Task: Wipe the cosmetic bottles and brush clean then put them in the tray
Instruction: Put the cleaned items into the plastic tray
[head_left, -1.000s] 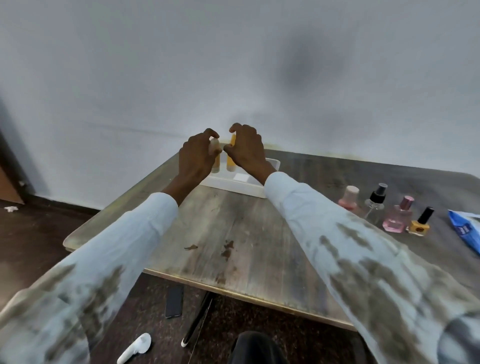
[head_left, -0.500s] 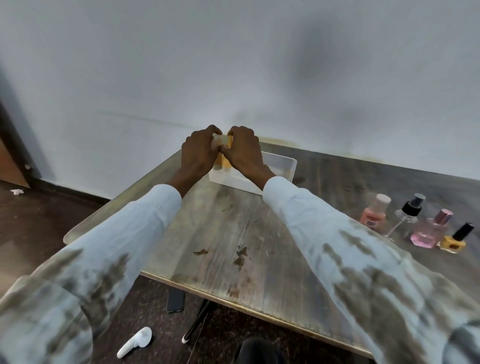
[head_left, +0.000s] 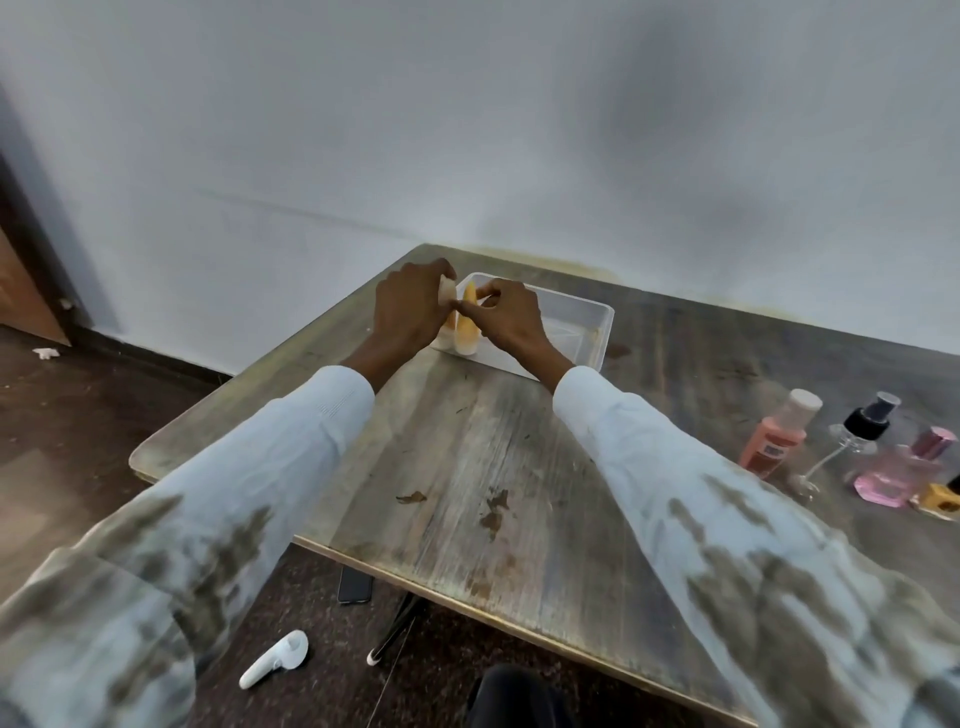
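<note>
Two small bottles are held upright at the left end of the clear plastic tray (head_left: 597, 332), which is taken here as the landmark. The left hand (head_left: 410, 306) is curled around the pale-capped bottle (head_left: 447, 291); its fingers are pressed together around the cap, and the bottle's base is seen at the tray's left near corner. The right hand (head_left: 511, 317) is placed just to the right of it, and the orange bottle (head_left: 467, 325) is pinched near its top between the thumb and the bent fingers. The two bottles are standing side by side and seem to touch each other. Whether their bases are inside the tray or just against its left wall cannot be told, because the hands hide that part.

The tray is set on the wooden table (head_left: 519, 467), close to the far edge by the white wall. Well to the right of the tray, nearer to the person, four more bottles are standing in a row: a coral bottle with a pale cap (head_left: 776, 441), then a clear spray bottle with a black top (head_left: 857, 436), then a pink perfume bottle (head_left: 904, 470), and a yellow nail-polish bottle (head_left: 943, 496) at the picture's edge. Both arms are covered by light patterned sleeves (head_left: 675, 467). On the floor below the table, in front of the tray, a white handheld device (head_left: 275, 665) and a dark phone (head_left: 356, 587) are lying.
</note>
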